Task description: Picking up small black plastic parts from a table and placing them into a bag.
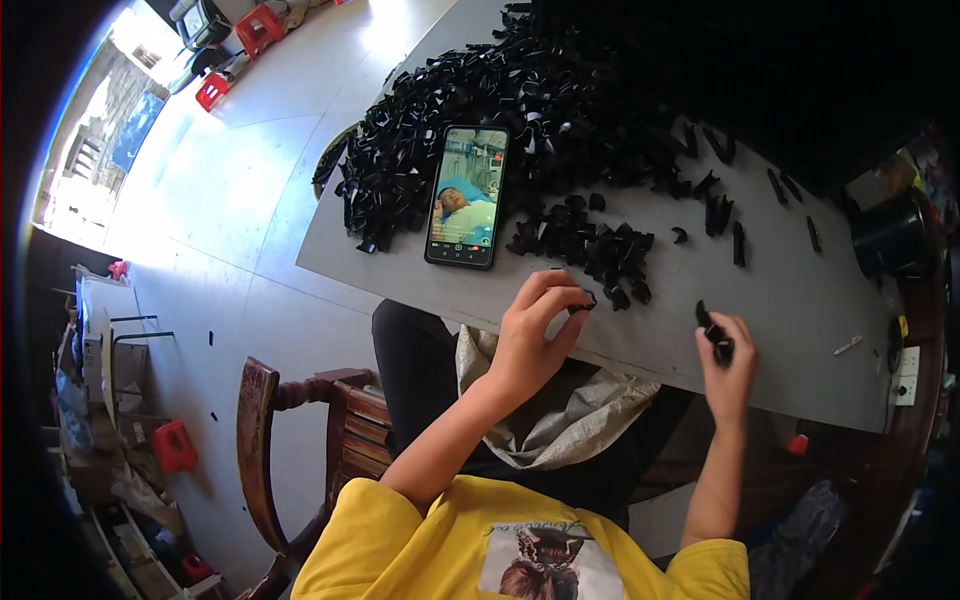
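Over the table's near edge, my left hand (540,325) pinches a small black curved plastic piece (588,301) between thumb and fingertips. Farther right, my right hand (730,370) is closed around a longer black plastic piece (714,334), perhaps more than one; the fingers partly cover it. Beyond the left hand lies a small cluster of black pieces (600,250), apart from my fingers. A large heap of similar pieces (400,150) covers the far side. At the heap's near side a smartphone (466,200) lies face up, its screen lit with a picture of someone lying down.
The grey tabletop (800,340) carries a few scattered black pieces (738,245) and a small white stick (848,345) on the right. A black pot-like container (893,235) stands at the right edge. A woven sack (600,415) lies across my lap. Left of me is a wooden chair (262,440).
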{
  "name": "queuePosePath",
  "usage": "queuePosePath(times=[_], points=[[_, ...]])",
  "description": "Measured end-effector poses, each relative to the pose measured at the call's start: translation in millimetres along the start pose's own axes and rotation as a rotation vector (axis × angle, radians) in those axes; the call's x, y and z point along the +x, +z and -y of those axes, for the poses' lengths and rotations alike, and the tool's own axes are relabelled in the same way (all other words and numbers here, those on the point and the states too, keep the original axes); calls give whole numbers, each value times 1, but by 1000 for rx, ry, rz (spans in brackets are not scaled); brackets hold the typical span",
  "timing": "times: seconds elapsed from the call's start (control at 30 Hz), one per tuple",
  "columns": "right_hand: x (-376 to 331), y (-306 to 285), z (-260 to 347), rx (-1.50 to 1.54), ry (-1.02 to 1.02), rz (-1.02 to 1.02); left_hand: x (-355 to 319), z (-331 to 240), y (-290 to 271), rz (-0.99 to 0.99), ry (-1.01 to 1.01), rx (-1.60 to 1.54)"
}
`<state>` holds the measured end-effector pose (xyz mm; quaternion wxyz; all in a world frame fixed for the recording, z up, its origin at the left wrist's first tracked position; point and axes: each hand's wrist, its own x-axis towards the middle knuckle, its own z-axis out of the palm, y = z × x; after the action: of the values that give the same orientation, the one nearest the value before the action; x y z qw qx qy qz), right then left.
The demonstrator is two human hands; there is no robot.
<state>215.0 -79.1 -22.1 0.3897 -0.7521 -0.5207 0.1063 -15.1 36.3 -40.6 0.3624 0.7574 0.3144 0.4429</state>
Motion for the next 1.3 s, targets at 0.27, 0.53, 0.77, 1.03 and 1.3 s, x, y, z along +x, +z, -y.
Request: queuePosePath(times=[0.27,0.53,0.77,1.03,1.3], points=[[-20,15,69,237,-46,242,-16,-4,-16,71,-483,-708],[-24,19,91,150,-235,212,-33,-23,-36,129,-532,-916],[-17,18,100,176,-357,290,-36,-34,-48,195,-505,-907],[-14,16,101,237,-381,348,-37,-33,-50,262,-486,-891],[-22,18,92,288,-568,445,-29,-35,-54,345,-183,-661]])
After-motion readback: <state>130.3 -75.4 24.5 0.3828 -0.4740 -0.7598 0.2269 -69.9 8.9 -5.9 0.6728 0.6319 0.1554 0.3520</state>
